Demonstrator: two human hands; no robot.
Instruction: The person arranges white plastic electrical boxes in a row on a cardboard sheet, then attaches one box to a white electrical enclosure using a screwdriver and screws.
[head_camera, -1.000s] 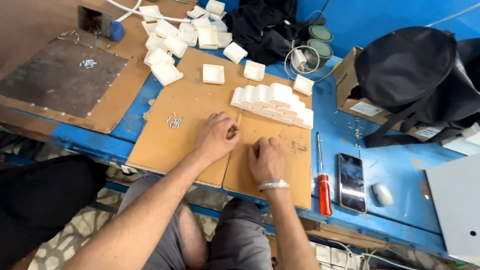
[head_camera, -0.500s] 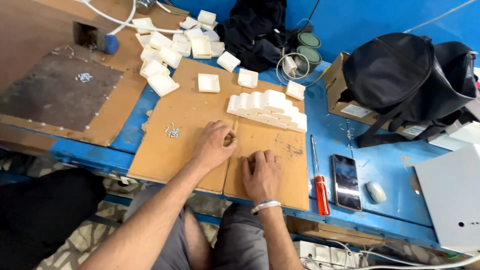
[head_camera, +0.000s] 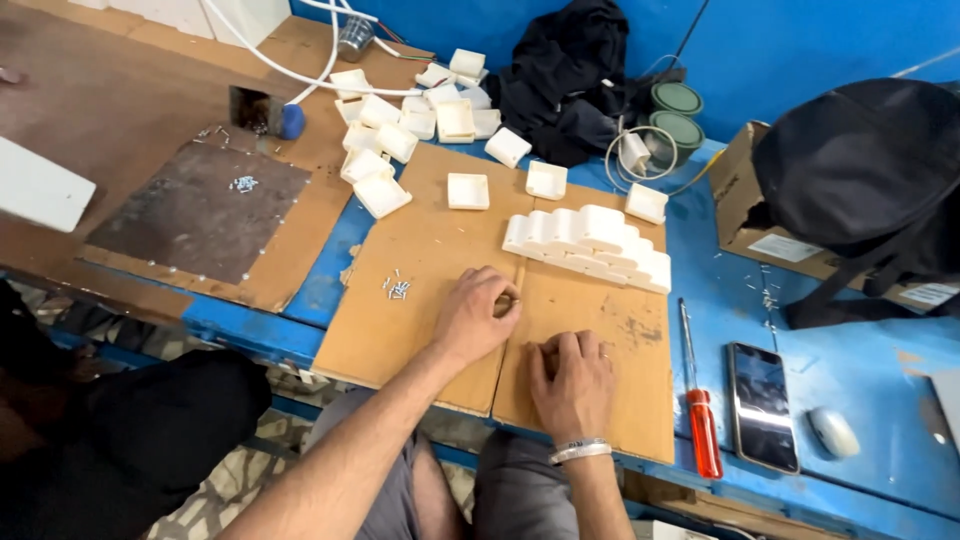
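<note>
Left hand (head_camera: 473, 322) resting palm-down on the near-left brown board (head_camera: 415, 270), fingers curled in narrow around something small at the fingertips; too small to tell what it is. Right hand (head_camera: 573, 377) lying flat on the near-right brown board (head_camera: 615, 330), fingers bent and drawn together, nothing seen in its grasp, silver bracelet (head_camera: 581, 451) around the wrist. Just left of the left hand, a small cluster of screws (head_camera: 397, 288) loose on the board. Beyond both hands, a stacked row of white plastic covers (head_camera: 590, 245) laid across the far part of the boards. Farther and to the left, more white plastic boxes (head_camera: 400, 130) scattered, some open side up. To the right of the boards, on the blue table (head_camera: 830, 360), a red-handled screwdriver (head_camera: 698, 400) lying lengthwise, then a dark phone (head_camera: 762, 405) face up, then a pale mouse (head_camera: 832, 432). Far right, a black backpack (head_camera: 860, 170) leaning over a cardboard box (head_camera: 745, 200). Far middle, dark cloth (head_camera: 570, 90) and two green tape rolls (head_camera: 675, 115).
</note>
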